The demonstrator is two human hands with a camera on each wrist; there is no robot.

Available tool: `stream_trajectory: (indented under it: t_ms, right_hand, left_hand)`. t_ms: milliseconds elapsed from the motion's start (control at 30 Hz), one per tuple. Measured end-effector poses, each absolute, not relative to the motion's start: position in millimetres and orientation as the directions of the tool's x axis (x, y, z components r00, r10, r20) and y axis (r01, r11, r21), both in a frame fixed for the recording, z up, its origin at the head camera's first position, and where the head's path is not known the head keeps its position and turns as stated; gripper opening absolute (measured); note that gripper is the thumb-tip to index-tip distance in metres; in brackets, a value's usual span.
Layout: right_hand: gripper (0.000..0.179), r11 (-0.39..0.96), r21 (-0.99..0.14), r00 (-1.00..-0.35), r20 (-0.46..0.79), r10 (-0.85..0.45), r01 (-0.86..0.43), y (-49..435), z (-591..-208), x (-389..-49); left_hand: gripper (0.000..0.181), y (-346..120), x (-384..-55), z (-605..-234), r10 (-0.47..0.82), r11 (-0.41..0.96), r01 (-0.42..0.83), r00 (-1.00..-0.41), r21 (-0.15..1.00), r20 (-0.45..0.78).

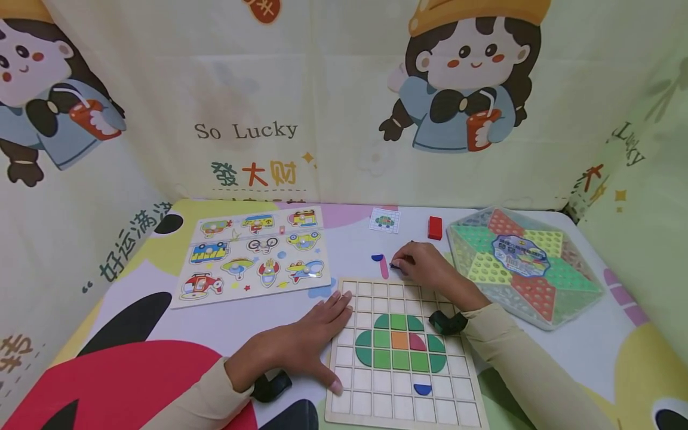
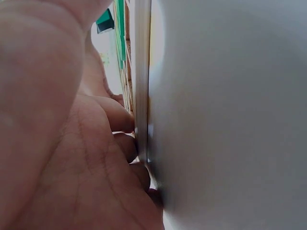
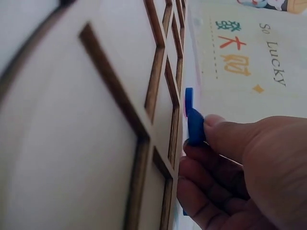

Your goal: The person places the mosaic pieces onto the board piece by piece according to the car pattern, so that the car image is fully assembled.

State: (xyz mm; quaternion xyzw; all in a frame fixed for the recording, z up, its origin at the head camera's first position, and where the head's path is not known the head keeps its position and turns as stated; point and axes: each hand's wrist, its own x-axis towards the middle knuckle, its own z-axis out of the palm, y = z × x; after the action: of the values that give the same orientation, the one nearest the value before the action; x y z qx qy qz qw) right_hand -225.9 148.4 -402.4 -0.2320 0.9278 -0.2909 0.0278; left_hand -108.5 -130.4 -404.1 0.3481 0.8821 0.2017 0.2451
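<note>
A wooden grid board (image 1: 381, 403) lies on the table, with green, orange and dark pink pieces set in its middle cells. My left hand (image 1: 301, 334) rests at the board's left edge, fingers extended and thumb spread along the frame. Beyond the far edge, my right hand (image 1: 424, 266) pinches a small blue piece (image 3: 195, 127) between thumb and forefinger. Another blue half-circle piece (image 1: 377, 257) lies on the table near a pink strip (image 1: 384, 267). A third blue half-circle (image 1: 422, 389) sits in a cell in the board's lower part.
A vehicle puzzle board (image 1: 258, 257) lies at the left. Behind the grid board are a small pattern card (image 1: 384, 221) and a red block (image 1: 435, 227). To the right stands a hexagonal clear box (image 1: 524, 263) of coloured pegboards. A printed curtain (image 1: 344, 101) hangs behind the table.
</note>
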Motion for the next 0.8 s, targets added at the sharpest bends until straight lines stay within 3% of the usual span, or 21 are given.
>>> stream_trajectory:
  t_ms: [233, 800]
  right_hand:
    - [0.012, 0.712, -0.56, -0.886, 0.092, -0.454, -0.424, 148, -401, -223]
    - [0.017, 0.609, -0.574, -0.826, 0.256, -0.502, -0.548, 160, -392, -201]
  left_hand:
    - [0.122, -129, -108, -403, 0.707, 0.681, 0.505, -0.642, 0.53, -0.296]
    - [0.123, -130, -108, -404, 0.708, 0.678, 0.503, -0.643, 0.536, -0.292]
